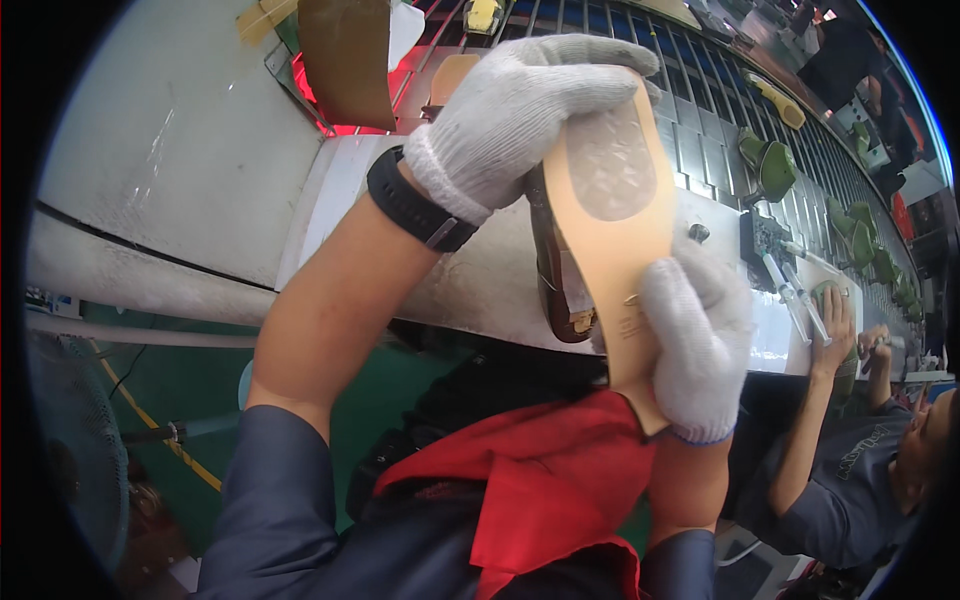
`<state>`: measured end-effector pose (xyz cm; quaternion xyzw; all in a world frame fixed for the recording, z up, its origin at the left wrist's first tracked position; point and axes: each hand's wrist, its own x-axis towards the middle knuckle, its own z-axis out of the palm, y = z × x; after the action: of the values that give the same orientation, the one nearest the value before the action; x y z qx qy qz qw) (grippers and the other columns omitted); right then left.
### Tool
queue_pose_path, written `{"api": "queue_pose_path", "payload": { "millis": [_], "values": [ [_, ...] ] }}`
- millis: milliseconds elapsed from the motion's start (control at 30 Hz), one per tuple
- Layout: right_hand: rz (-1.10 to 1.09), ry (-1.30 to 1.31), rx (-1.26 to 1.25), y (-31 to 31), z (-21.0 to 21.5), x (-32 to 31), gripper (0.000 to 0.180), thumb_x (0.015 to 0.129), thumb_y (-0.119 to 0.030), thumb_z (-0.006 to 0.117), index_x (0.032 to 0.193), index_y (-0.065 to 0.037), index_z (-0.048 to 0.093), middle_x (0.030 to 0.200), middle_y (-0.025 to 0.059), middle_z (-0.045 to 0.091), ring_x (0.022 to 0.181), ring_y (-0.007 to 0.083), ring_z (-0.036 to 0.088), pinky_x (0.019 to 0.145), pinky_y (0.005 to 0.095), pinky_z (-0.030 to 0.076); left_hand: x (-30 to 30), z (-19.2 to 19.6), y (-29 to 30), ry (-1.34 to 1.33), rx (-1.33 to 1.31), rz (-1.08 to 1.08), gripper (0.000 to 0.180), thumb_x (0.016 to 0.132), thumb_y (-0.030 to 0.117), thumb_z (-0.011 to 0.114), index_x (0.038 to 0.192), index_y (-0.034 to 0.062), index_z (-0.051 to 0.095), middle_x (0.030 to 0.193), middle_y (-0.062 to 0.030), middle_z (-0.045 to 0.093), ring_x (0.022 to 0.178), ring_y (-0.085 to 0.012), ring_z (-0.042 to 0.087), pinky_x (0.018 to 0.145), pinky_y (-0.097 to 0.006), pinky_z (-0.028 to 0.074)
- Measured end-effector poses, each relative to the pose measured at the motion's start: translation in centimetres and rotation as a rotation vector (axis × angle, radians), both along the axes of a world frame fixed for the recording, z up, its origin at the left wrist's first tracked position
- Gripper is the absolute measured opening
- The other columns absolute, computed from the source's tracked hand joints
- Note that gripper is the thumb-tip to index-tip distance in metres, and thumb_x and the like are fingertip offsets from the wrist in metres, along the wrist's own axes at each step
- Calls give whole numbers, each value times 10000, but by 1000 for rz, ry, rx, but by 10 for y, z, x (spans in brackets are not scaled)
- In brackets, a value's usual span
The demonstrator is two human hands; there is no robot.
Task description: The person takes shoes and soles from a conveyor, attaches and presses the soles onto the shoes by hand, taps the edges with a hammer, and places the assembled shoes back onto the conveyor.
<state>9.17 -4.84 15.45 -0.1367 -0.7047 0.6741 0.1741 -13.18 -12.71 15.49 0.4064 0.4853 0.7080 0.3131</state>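
Observation:
A tan shoe insole [610, 240] is held up in front of me, with a clear, wrinkled oval patch on its wide end. My left hand [535, 110], in a white knit glove, is closed on the upper end, its fingers bent over the edge. Lower down, my right hand [700, 335], also gloved, grips the right edge near the narrow end. Behind the insole, a brown shoe [553, 270] stands on the white worktop and is partly hidden. The insole's lower tip is in front of a red cloth [560, 470] over my front.
A metal roller conveyor [690, 130] runs along the far side, carrying olive-green shoes [775, 170] and a yellowish piece [780, 100]. Syringes [795, 300] lie at the right, beside a co-worker's hand [835, 325]. A brown panel [347, 60] stands at upper left. A fan [80, 450] is low on the left.

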Motion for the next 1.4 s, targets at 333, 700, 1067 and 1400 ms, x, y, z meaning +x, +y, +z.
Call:
{"api": "queue_pose_path", "payload": {
  "millis": [333, 700, 1067, 1400],
  "values": [
    [-108, -24, 317, -6, -37, -17, 310, 1048, -208, 714, 848, 28, 693, 702, 198, 615, 601, 293, 634, 607, 418, 495, -8, -10, -5, -191, 90, -130, 488, 1090, 152, 625, 1521, -70, 572, 1365, -242, 712, 1222, -331, 741, 1087, -446, 625],
    [-188, 236, 447, 38, 15, -12, 482, 928, -183, 836, 1336, 33, 696, 1139, 100, 745, 1028, 145, 700, 881, 309, 577, 32, 10, -4, 192, 72, -199, 498, 1069, 285, 681, 1422, -65, 688, 1593, -224, 591, 1437, -317, 608, 1218, -453, 483],
    [-373, 127, -367, 41, -95, 102, 435, 1110, -187, 567, 1445, 89, 586, 1308, 205, 726, 1129, 280, 776, 954, 392, 658, 83, -155, -41, 304, -80, 487, 779, 1214, 585, 239, 1302, -18, 725, 1181, -161, 774, 1137, -255, 730, 1076, -393, 551],
    [-309, -21, 657, 9, -77, 48, 662, 827, -95, 940, 1418, -5, 655, 1059, 80, 701, 899, 150, 690, 762, 305, 589, 29, -104, -10, 481, 41, 190, 874, 1175, 684, 216, 1052, -6, 739, 1050, -146, 742, 987, -257, 719, 903, -392, 574]
  ]
}}
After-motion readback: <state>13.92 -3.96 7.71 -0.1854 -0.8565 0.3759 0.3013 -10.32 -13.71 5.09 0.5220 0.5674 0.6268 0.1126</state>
